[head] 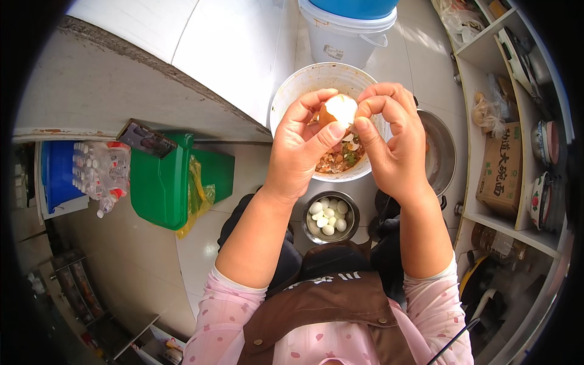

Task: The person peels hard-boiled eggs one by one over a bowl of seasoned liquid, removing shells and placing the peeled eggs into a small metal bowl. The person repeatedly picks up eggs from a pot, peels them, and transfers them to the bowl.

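My left hand (303,139) holds a brown-shelled egg (341,109) over a white plastic bucket (292,80), with part of the white bared. The fingertips of my right hand (392,137) are pinched together at the egg's right edge; whether a bit of shell is between them I cannot tell. Food scraps and shell pieces (342,159) lie in the bucket. Below it, between my feet, a steel bowl (306,228) holds several peeled white eggs (328,213). A steel pot (445,150) stands right of the bucket, partly hidden by my right hand; its contents show only in part.
A lidded white bucket (342,41) stands beyond. To the left are a white-tiled block (219,41), a green bin (159,191) with a phone (147,138) on it, and plastic bottles (102,169). Shelves at right hold a cardboard box (501,173) and bowls (539,200).
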